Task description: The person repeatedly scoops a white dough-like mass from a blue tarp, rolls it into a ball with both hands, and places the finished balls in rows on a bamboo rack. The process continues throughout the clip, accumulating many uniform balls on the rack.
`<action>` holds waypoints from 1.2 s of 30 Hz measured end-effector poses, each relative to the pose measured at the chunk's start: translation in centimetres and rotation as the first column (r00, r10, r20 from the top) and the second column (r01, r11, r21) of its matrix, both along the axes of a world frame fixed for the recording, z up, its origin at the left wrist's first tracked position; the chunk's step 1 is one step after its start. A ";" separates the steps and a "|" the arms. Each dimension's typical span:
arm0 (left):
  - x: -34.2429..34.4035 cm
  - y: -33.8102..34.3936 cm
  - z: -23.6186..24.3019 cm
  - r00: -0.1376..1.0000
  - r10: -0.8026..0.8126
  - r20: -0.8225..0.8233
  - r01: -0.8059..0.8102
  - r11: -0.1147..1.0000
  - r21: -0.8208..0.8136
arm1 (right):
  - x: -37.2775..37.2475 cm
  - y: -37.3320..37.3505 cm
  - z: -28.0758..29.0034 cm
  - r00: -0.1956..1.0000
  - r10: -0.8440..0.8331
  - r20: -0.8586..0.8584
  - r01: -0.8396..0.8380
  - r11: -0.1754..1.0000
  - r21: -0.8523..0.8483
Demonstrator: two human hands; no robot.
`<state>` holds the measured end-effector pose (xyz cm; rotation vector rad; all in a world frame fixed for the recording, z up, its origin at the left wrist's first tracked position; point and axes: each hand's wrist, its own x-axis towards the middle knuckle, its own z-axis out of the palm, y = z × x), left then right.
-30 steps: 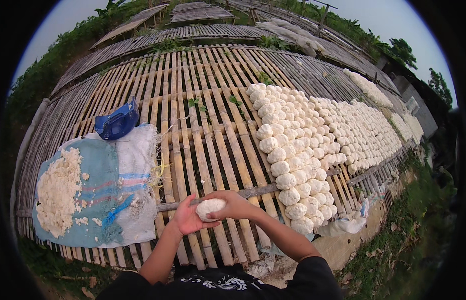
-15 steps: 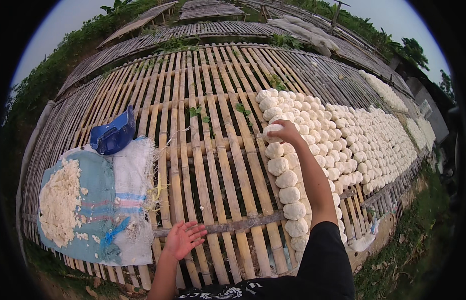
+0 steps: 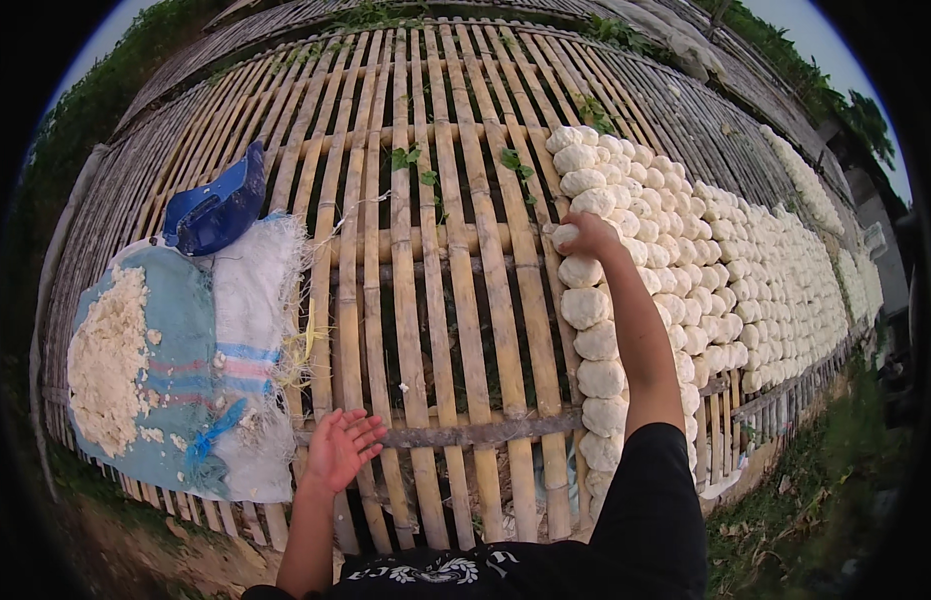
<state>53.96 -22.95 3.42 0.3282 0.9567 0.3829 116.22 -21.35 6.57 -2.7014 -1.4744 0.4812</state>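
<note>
My right hand [image 3: 592, 230] reaches out to the left edge of the packed rows of white dough-like lumps [image 3: 603, 326], its fingers gripping one pale lump [image 3: 563, 240] among the others in that outer row. My left hand [image 3: 341, 449] is held palm up over the bamboo slatted rack [image 3: 455, 300], fingers apart and holding nothing. To its left, a loose pile of white crumbly material [image 3: 105, 370] lies on teal and white woven sacks [image 3: 247, 300].
A blue plastic scoop-like container [image 3: 210, 205] rests above the sacks. More bamboo racks and greenery [image 3: 615, 30] stretch behind. Grass and dirt [image 3: 805, 470] lie below the rack at the right.
A second ago both my hands cupped one lump. My right hand moved up and right with it to the rows; my left opened and moved slightly left. The view has tilted.
</note>
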 end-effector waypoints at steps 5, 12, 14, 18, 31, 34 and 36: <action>-0.6 -0.5 0.6 0.997 -0.067 0.042 0.064 0.996 0.063 | -3.7 1.0 -1.8 0.839 0.095 0.536 -0.122 0.992 0.014; -6.5 -2.5 2.1 0.999 0.049 0.025 -0.051 0.990 0.128 | -11.4 -0.9 -2.5 0.851 0.166 0.498 -0.018 0.958 -0.288; -9.6 -2.8 2.7 0.993 0.119 0.006 -0.118 0.975 0.191 | -15.2 -1.2 -1.7 0.848 0.185 0.497 -0.130 0.981 -0.143; -17.6 -0.8 3.9 0.961 0.268 -0.060 -0.244 0.933 0.266 | -26.0 -4.9 -1.4 0.928 0.246 0.280 -0.317 0.917 0.242; -48.1 19.7 1.2 0.489 0.698 -0.523 0.223 0.480 0.848 | -57.9 -7.8 -1.3 0.723 0.313 -0.616 0.032 0.875 0.483; -52.2 25.5 -0.3 0.392 0.804 -0.447 0.340 0.325 0.882 | -63.4 -9.3 -2.1 0.614 0.346 -0.709 0.046 0.881 0.470; -53.5 27.5 -0.9 0.321 0.850 -0.418 0.494 0.227 0.840 | -66.2 -12.1 -2.3 0.532 0.284 -0.798 0.097 0.916 0.390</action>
